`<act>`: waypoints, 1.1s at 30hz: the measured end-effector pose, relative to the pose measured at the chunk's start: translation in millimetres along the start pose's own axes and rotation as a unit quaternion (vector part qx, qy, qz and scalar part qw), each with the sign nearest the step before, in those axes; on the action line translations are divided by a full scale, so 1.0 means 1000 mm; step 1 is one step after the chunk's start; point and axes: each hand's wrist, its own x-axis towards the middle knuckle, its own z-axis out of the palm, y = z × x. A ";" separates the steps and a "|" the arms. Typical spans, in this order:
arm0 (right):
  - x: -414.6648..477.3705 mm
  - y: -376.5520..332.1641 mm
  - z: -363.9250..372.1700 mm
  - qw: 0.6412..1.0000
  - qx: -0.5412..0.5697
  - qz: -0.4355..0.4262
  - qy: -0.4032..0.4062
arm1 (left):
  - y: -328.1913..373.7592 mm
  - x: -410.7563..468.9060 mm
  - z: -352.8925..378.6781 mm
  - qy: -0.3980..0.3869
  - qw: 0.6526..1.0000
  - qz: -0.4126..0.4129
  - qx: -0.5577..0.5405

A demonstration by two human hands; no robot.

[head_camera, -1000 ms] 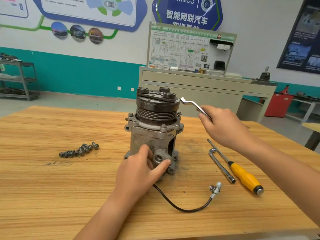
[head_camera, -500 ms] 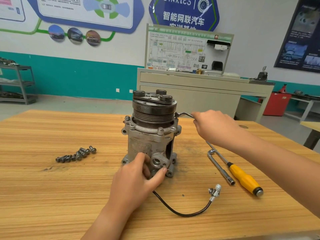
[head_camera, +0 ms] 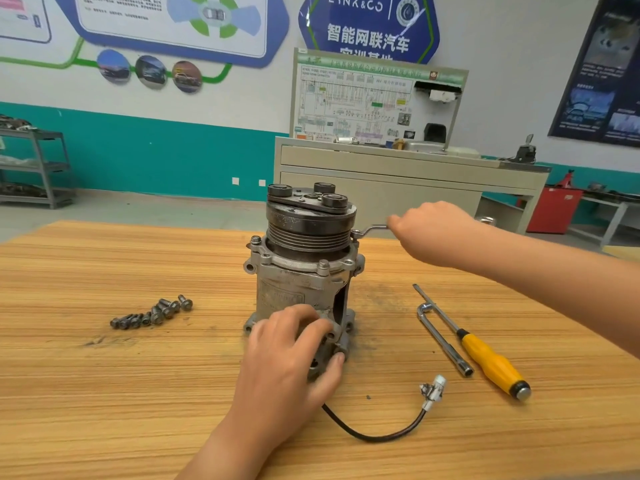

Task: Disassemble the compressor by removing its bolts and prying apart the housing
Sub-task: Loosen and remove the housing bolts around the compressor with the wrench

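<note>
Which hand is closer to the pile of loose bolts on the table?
Left. The left hand grips the compressor at its base, to the right of the loose bolts; the right hand holds a wrench at the compressor's upper flange, even farther right.

I see the compressor point(head_camera: 298, 282) standing upright on the counter point(head_camera: 104, 393), pulley end up. My left hand point(head_camera: 291, 355) grips its lower housing on the near side. My right hand point(head_camera: 429, 230) holds a bent wrench point(head_camera: 369, 231), its far end at the flange's right edge. Loose bolts point(head_camera: 152, 313) lie to the left. A yellow-handled screwdriver point(head_camera: 491, 362) and an L-shaped socket key point(head_camera: 443, 341) lie to the right.
</note>
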 end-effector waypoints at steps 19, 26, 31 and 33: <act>0.011 0.014 0.024 0.862 0.450 0.162 0.167 | -0.005 0.000 -0.003 -0.029 0.996 -0.025 -0.078; -0.024 -0.002 -0.002 0.941 0.330 0.056 -0.053 | -0.002 0.002 -0.002 -0.028 0.995 -0.038 -0.086; -0.022 -0.015 -0.014 0.982 0.176 0.061 -0.023 | -0.002 0.000 -0.002 -0.029 0.996 -0.041 -0.074; -0.021 -0.020 -0.022 0.995 0.087 0.042 -0.021 | -0.002 0.001 -0.002 -0.029 0.996 -0.044 -0.072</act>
